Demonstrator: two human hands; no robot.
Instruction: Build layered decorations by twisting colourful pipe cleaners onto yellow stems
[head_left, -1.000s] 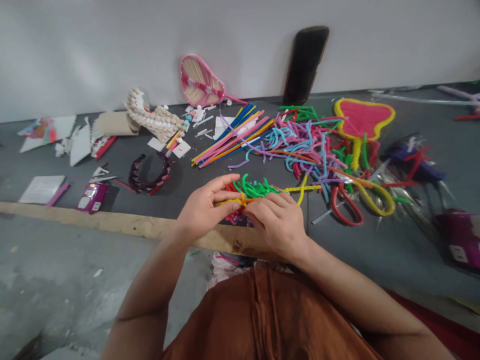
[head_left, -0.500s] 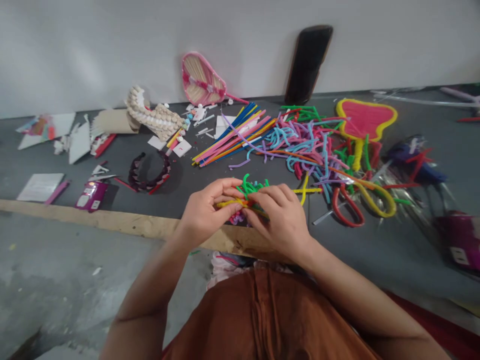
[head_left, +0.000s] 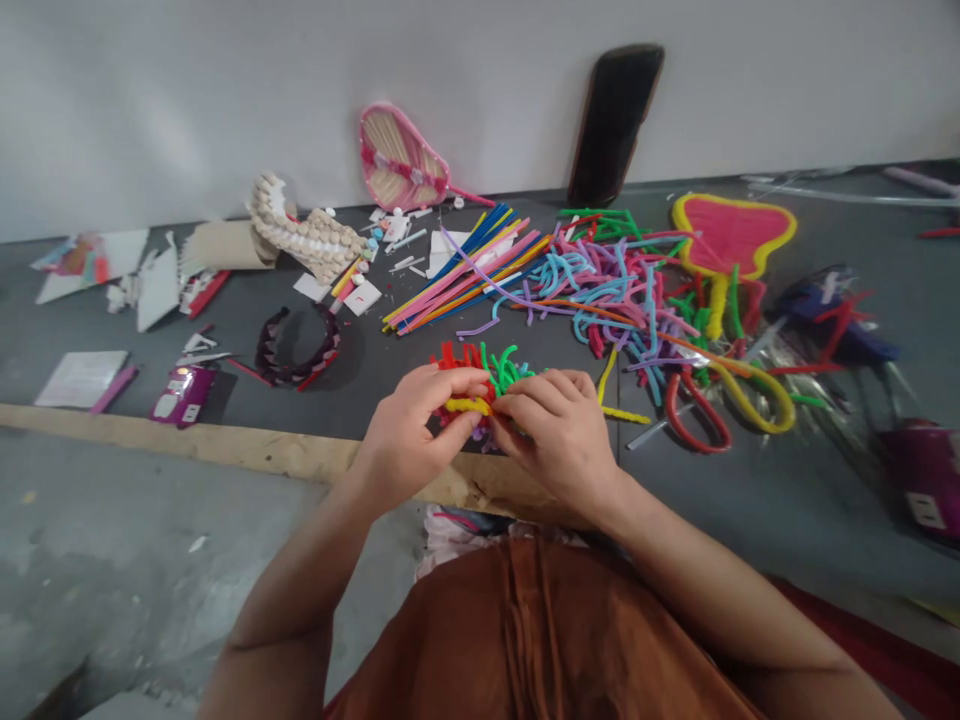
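I have the left hand [head_left: 409, 425] and right hand [head_left: 561, 430] pinching one fuzzy yellow stem [head_left: 466, 405] between fingertips; red tufts [head_left: 461, 354] and green curls [head_left: 506, 367] rise just beyond them. Farther off lean one flat phone [head_left: 616, 125], one ribbed fan [head_left: 403, 160].

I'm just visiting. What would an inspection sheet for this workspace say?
Surface: dark gray tabletop, brown front edge.
Work pieces: yellow pipe cleaner; red pipe-cleaner pieces and green pipe-cleaner pieces beyond it.
Clutter: mixed pipe-cleaner pile, straight colored strands, purple packet, dark curved band, yellow-edged pink paddle.
Hands: left hand pinches the yellow pipe cleaner; right hand is close beside, grip partly hidden.
Cables: nothing seen.
Surroundings: pale wall behind, smartphone leaning on it; gray floor below.
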